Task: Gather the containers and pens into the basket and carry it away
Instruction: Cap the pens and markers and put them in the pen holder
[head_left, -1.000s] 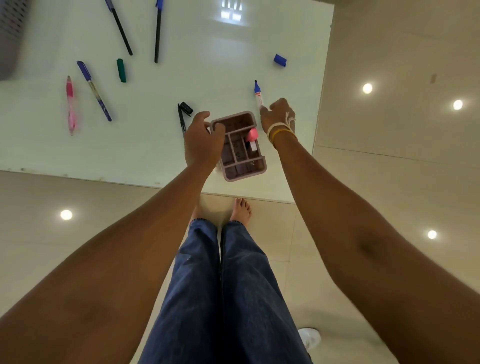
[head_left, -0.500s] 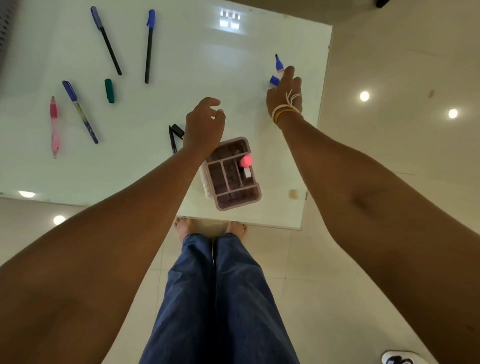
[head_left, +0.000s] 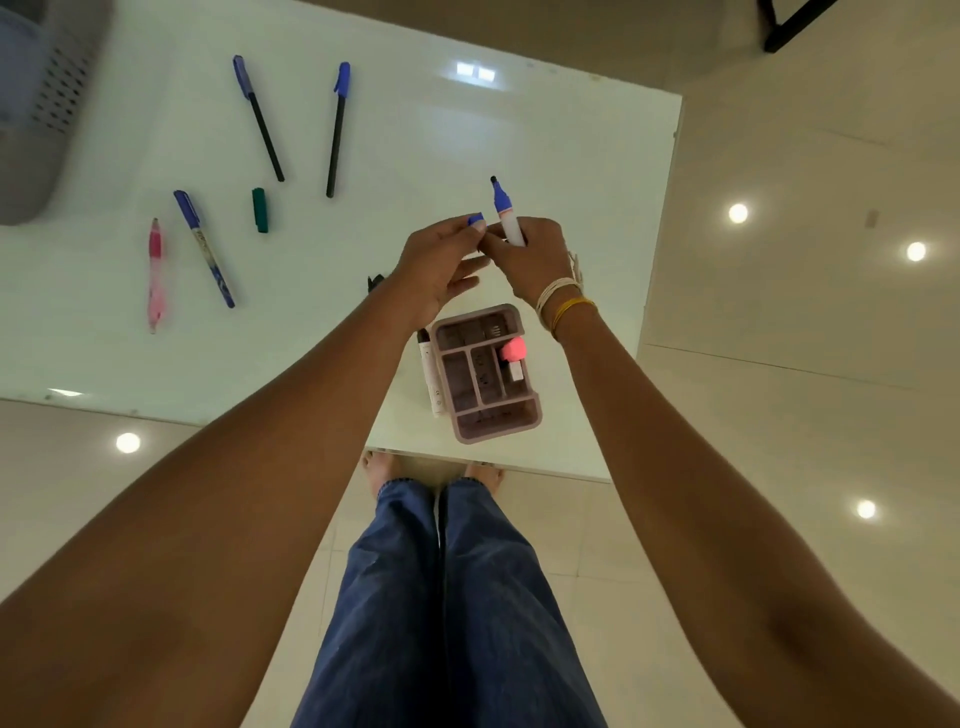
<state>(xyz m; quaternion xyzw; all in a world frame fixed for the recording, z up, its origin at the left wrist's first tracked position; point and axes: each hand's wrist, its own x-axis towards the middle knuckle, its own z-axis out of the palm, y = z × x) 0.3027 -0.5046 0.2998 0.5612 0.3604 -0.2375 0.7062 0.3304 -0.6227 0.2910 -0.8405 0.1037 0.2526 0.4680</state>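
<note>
My right hand (head_left: 530, 260) grips an uncapped blue marker (head_left: 503, 208), tip pointing away from me. My left hand (head_left: 441, 262) pinches its blue cap (head_left: 476, 220) right beside the marker. Both hands hover above the table just beyond a pink divided organizer (head_left: 522, 422), which holds a pink-capped marker (head_left: 513, 352). A white marker (head_left: 430, 376) lies against the organizer's left side. Loose on the table to the left are two blue-capped black pens (head_left: 260, 117) (head_left: 337, 127), a blue patterned pen (head_left: 203, 248), a pink pen (head_left: 155, 275) and a green cap (head_left: 260, 209).
A grey perforated basket (head_left: 49, 104) sits at the table's far left corner. A black pen (head_left: 375, 282) peeks out under my left wrist. The white table (head_left: 597, 156) ends close to the organizer on the near side; glossy tiled floor surrounds it.
My right hand lifted the blue marker and drew it back toward me. My left hand left the organizer, rose and now holds the blue cap next to the marker.
</note>
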